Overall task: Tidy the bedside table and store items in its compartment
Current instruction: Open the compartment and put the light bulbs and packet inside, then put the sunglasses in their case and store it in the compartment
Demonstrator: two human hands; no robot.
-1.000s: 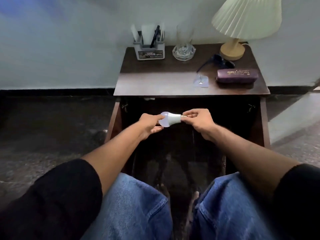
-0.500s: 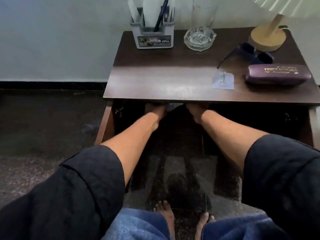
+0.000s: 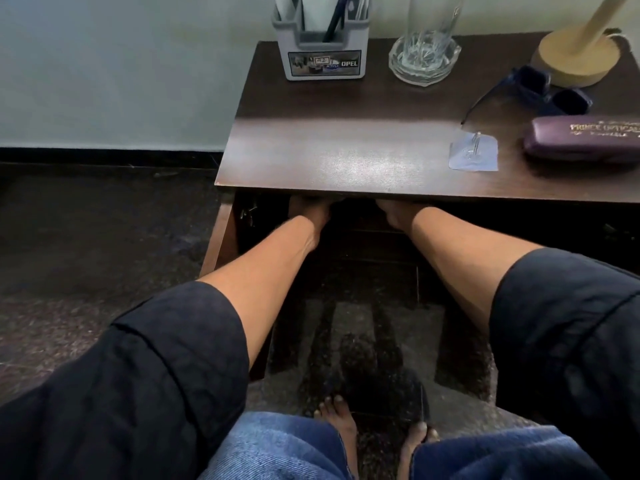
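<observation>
The dark wooden bedside table (image 3: pixel 346 133) stands in front of me with its compartment (image 3: pixel 363 237) open below the top. Both my arms reach into that opening. My left hand (image 3: pixel 308 211) and my right hand (image 3: pixel 398 213) show only from wrist to knuckles. Their fingers are hidden under the tabletop's front edge, so I cannot tell what they hold. The light bulb is out of sight.
On the top stand a grey pen holder (image 3: pixel 323 60), a glass in a glass ashtray (image 3: pixel 424 60) and a wooden lamp base (image 3: pixel 576 60). Dark sunglasses (image 3: pixel 554 95), a purple glasses case (image 3: pixel 581 140) and a clear adhesive hook (image 3: pixel 473 154) lie at the right. My bare feet (image 3: pixel 339 420) rest on the dark floor.
A second ago both hands held a white bulb in front of the open compartment. They have since moved forward under the tabletop, and my view has come closer. The bulb has dropped from sight.
</observation>
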